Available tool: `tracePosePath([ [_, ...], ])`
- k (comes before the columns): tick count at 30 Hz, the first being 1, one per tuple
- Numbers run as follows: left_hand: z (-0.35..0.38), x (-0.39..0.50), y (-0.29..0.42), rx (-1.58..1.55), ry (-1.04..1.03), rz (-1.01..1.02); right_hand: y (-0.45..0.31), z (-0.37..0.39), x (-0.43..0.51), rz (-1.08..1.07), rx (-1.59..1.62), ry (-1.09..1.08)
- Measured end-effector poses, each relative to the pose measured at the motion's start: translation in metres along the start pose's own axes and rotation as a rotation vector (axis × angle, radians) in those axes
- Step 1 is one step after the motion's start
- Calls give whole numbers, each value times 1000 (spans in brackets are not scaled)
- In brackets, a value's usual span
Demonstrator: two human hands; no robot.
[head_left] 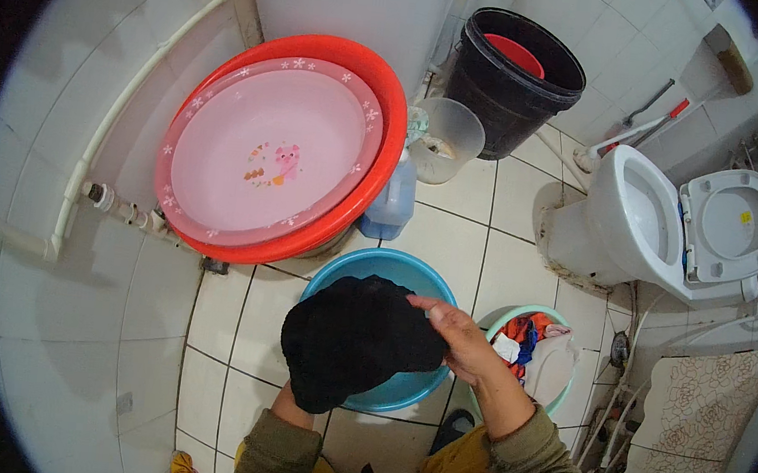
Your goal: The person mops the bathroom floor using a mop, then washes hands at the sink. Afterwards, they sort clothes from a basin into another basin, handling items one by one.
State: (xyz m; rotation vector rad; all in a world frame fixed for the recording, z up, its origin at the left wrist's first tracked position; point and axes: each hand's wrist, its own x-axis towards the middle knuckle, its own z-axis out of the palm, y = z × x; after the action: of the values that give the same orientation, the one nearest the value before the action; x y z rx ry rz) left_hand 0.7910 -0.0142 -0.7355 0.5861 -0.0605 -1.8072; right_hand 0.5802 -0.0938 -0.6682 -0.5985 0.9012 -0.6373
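A dark black cloth (362, 344), perhaps a garment, is spread out above a blue plastic basin (398, 394) on the tiled floor. My right hand (460, 334) grips its right edge, thumb and fingers pinching the fabric. From the lower left, my left hand (294, 405) reaches up under or into the cloth and bears it from that side. Only the wrist shows there; the fingers are hidden. The cloth covers much of the basin's inside, so I cannot tell what the basin holds.
Right of the basin, a pale green tub (566, 317) holds clothes. Ahead lean a pink basin (275, 110) inside a red one (396, 112), beside a blue jug (389, 203). Farther off stand a clear bin (454, 134), a black bucket (494, 111) and a toilet (616, 225).
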Motion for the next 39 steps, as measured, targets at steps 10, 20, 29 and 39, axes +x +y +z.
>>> tracePosePath([
  [10, 6, 3, -6, -31, -43, -90, 0, -30, 12, -344, 128, 275],
  [20, 11, -10, 1, -35, 69, -78, 2, -59, 22, -389, -109, 287],
  [29, 5, -26, 28, -251, -54, 165, 105, -52, 29, -297, -1253, -37],
  [39, 8, -64, 33, 137, 12, 207, 138, -46, 67, 246, -127, 179],
])
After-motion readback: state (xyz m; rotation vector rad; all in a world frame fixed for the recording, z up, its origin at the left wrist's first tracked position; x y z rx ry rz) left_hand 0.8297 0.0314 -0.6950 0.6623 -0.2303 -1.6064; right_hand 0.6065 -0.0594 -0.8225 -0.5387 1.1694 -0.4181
